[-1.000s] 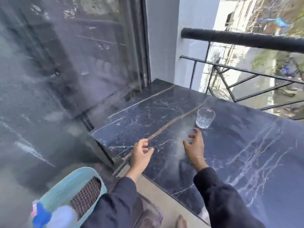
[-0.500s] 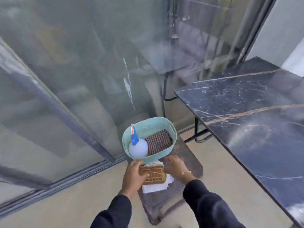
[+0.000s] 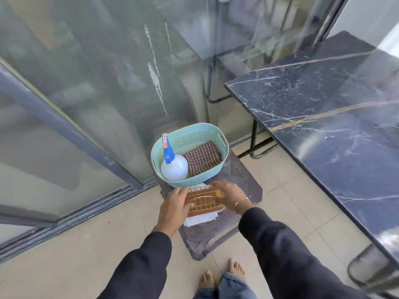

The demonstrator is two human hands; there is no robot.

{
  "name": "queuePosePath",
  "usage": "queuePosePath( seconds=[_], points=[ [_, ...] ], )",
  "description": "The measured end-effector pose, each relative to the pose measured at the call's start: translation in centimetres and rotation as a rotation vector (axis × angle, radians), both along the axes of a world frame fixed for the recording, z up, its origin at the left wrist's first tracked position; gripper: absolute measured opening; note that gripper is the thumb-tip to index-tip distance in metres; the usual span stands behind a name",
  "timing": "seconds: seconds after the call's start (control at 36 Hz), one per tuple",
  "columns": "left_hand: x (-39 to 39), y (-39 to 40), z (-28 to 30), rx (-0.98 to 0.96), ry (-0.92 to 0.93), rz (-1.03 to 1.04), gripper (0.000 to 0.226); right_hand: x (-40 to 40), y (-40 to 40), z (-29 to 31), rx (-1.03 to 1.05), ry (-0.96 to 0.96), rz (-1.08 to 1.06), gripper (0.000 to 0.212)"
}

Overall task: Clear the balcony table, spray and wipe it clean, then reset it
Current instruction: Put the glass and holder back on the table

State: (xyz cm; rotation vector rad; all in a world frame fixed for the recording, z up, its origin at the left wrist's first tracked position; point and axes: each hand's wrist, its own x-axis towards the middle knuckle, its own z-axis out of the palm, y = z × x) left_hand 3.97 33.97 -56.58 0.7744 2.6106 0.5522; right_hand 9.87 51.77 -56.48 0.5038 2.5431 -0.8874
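A brown holder with gold wire (image 3: 204, 201) lies on white napkins (image 3: 199, 220) on a low dark stool (image 3: 244, 180). My left hand (image 3: 174, 207) grips its left end and my right hand (image 3: 228, 196) grips its right end. Just behind it stands a mint basket (image 3: 222, 147) holding a white spray bottle with a blue trigger (image 3: 174, 167) and a checked cloth (image 3: 203, 158). The black marble table (image 3: 336, 117) stretches along the right; the part in view is bare.
Glass sliding doors (image 3: 97, 83) rise on the left and behind the stool. The table's black metal legs (image 3: 254, 134) stand right of the basket. My bare feet (image 3: 222, 275) rest on beige floor tiles below the stool. A dark chair edge (image 3: 371, 270) shows at lower right.
One second ago my hands hovered over the table near a glass. My view has since swung down to the stool, and both hands have closed on the brown holder and stay there.
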Motion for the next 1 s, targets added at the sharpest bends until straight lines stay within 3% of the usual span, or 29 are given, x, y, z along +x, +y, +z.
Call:
queuePosePath(
  seconds=[0.22,0.36,0.5,0.58,0.69,1.0],
  points=[
    [0.9,6.3,6.4,0.158,0.171,-0.244,0.062,3.5,7.6,9.1,-0.025,0.029,-0.075,0.054],
    [1.1,12.9,12.2,0.311,0.329,-0.382,0.060,6.7,13.1,16.0,0.010,0.114,-0.185,0.057],
    [2.1,20.4,16.5,0.324,0.364,-0.527,0.067,11.1,17.9,20.5,0.045,0.217,-0.384,0.054],
    [3.8,24.8,17.6,0.291,0.363,-0.633,0.068,13.9,20.4,21.4,0.049,0.240,-0.504,0.054],
    [6.8,30.9,18.2,0.232,0.327,-0.739,0.052,17.7,24.4,21.5,0.068,0.223,-0.591,0.059],
    [10.3,44.2,17.4,0.106,0.357,-0.860,0.051,21.9,34.8,19.8,0.065,0.209,-0.762,0.059]
  ],
)
